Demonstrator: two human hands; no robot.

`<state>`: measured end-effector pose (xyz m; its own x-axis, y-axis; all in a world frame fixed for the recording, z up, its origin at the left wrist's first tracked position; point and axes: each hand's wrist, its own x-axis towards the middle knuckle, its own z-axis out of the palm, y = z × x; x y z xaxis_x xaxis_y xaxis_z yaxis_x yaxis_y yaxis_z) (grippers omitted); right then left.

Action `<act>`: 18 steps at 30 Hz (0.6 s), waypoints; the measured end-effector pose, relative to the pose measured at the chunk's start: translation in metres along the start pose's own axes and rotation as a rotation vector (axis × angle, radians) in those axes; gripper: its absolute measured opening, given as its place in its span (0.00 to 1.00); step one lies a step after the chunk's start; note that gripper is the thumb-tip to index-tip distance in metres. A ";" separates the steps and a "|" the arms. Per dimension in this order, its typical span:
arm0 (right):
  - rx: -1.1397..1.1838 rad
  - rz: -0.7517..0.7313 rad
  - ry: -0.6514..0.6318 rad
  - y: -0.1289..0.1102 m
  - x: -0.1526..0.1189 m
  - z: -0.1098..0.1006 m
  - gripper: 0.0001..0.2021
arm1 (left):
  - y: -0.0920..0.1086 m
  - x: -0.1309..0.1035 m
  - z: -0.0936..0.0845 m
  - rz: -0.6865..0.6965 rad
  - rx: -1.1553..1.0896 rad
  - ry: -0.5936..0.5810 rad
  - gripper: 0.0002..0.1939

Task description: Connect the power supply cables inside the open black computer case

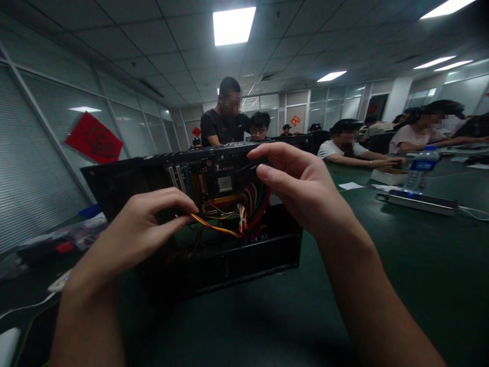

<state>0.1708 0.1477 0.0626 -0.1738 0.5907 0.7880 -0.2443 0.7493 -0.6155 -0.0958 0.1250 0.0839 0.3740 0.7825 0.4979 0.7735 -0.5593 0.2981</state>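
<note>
Wires [216, 227], yellow and red, stretch across the inside of the open black computer case [263, 257], which sits on the green counter [382, 285]. The left hand [141, 224] pinches them between thumb and forefinger. At the case's upper right, the right hand [305, 188] curves in, thumb and forefinger beside a multicoloured cable bundle [262, 204]; whether they grip anything, I cannot tell. Right of the case stands a water bottle [421, 171]; left of it lie plastic-wrapped items [76, 234].

At the computer case [263, 255], the left hand [148, 224] hides one end of yellow-red wires [214, 226]. Left of the case, bagged items [57, 248] blur; before it, both forearms [355, 270] are cut off.
</note>
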 end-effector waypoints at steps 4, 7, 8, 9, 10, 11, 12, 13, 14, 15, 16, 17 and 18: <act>-0.024 -0.014 0.005 -0.002 -0.001 -0.003 0.13 | 0.002 0.003 0.000 -0.014 0.077 0.102 0.19; -0.051 -0.030 0.028 0.000 0.000 -0.001 0.13 | -0.001 0.011 0.014 0.065 0.108 0.034 0.19; -0.056 -0.034 0.035 0.001 0.001 0.000 0.13 | -0.005 0.015 0.023 0.086 0.108 -0.006 0.19; -0.058 -0.037 0.041 0.003 0.001 0.001 0.13 | -0.011 0.020 0.033 0.098 0.108 -0.041 0.20; -0.059 -0.040 0.045 0.004 0.002 0.001 0.13 | -0.019 0.024 0.044 0.100 0.104 -0.062 0.21; -0.061 -0.041 0.049 0.005 0.003 0.002 0.14 | -0.028 0.029 0.055 0.091 0.102 -0.085 0.21; -0.066 -0.040 0.053 0.006 0.003 0.002 0.14 | -0.037 0.033 0.065 0.080 0.117 -0.083 0.21; -0.072 -0.041 0.059 0.006 0.003 0.002 0.14 | -0.046 0.036 0.075 0.086 0.141 -0.111 0.22; -0.080 -0.043 0.066 0.006 0.003 0.002 0.14 | -0.053 0.038 0.082 0.104 0.148 -0.123 0.24; -0.090 -0.048 0.072 0.006 0.003 0.001 0.13 | -0.059 0.040 0.088 0.115 0.160 -0.146 0.24; -0.099 -0.055 0.078 0.005 0.003 0.000 0.13 | -0.063 0.041 0.091 0.118 0.173 -0.169 0.24; -0.105 -0.064 0.085 0.005 0.003 -0.002 0.12 | -0.066 0.041 0.092 0.111 0.178 -0.188 0.24; -0.109 -0.074 0.091 0.004 0.003 -0.003 0.12 | -0.067 0.040 0.092 0.094 0.179 -0.211 0.23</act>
<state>0.1720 0.1537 0.0626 -0.0711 0.5535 0.8298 -0.1470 0.8170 -0.5575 -0.0859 0.2191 0.0086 0.5322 0.7793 0.3310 0.8010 -0.5900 0.1011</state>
